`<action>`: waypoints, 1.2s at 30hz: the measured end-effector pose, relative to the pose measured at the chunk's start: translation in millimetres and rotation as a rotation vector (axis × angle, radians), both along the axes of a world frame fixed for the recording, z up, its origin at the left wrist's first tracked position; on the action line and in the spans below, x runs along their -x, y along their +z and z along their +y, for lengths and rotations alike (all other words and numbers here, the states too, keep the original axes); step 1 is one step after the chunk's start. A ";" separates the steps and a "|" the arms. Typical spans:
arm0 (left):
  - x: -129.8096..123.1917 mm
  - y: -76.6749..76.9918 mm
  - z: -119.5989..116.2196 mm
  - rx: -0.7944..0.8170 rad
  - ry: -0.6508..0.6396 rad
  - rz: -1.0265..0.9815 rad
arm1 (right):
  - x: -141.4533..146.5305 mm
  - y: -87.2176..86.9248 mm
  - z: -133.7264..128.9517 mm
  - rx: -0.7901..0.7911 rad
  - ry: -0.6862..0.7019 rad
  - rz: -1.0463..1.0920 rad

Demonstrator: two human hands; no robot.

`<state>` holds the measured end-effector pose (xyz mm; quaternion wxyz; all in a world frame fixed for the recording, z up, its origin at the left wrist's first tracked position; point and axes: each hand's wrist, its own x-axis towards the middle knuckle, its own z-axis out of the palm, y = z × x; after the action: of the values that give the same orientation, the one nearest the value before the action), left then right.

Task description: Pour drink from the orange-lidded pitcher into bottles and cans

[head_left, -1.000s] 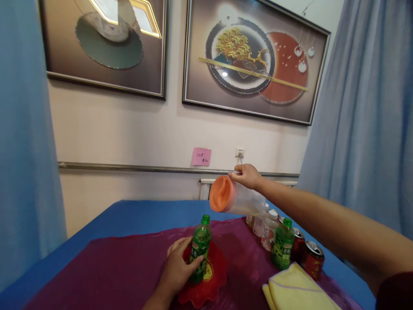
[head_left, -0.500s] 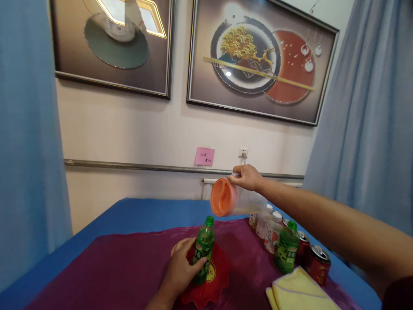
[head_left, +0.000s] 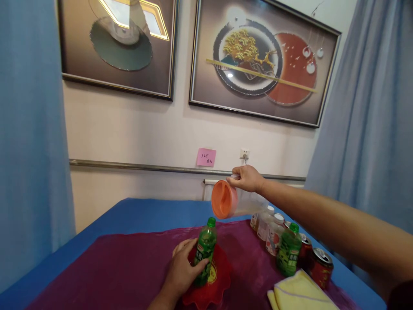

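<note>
Two vessels were held, near the centre and lower centre of the frame. The clear jug [head_left: 247, 206] was gripped by its handle in the right hand [head_left: 247, 178]; the green bottle [head_left: 206, 243] was enclosed by the thumb and fingers of the left hand [head_left: 181, 270], over the red dish [head_left: 222, 285]. The step in hand was judged to be the positioning of the tilted jug near the steadied bottle. Careful alignment of lid and neck appeared to be called for, the green cap [head_left: 211, 221] being apparently in place. The long axis of the jug lay nearly horizontal, its orange lid [head_left: 223, 199] directed left and towards the viewer, its base rightward. The bottle was held nearly upright, cap uppermost, its top inclined slightly to the right.
</note>
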<state>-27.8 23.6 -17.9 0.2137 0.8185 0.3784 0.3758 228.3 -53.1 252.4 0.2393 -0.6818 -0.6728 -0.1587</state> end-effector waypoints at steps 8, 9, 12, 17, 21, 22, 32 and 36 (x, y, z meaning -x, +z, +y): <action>0.0 4.8 -6.4 0.002 0.011 -0.033 | 3.1 -0.5 1.1 0.002 0.004 -0.023; 0.0 5.2 -6.6 0.000 0.013 -0.037 | 3.5 -0.5 1.2 0.004 0.004 -0.027; -0.2 5.5 -5.9 -0.005 0.010 -0.041 | 5.1 0.5 1.2 0.010 0.005 -0.042; -0.6 5.0 -4.4 0.011 0.007 -0.032 | 8.0 3.4 0.2 0.011 0.004 -0.048; -0.2 5.8 -5.9 0.006 0.007 -0.039 | 10.0 4.5 -0.5 0.015 0.006 -0.042; -0.2 6.0 -6.3 0.005 0.007 -0.041 | 10.3 4.5 -0.5 0.016 0.007 -0.044; -0.9 2.0 -5.1 -0.016 0.003 -0.044 | 11.8 5.4 0.1 0.022 0.005 -0.080; -0.8 3.0 -5.0 -0.020 0.007 -0.048 | 14.0 5.8 0.5 0.024 0.017 -0.090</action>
<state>-27.0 18.5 -14.8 0.2128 0.8101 0.3724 0.3997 214.3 -52.6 258.2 0.2020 -0.6711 -0.6906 -0.1788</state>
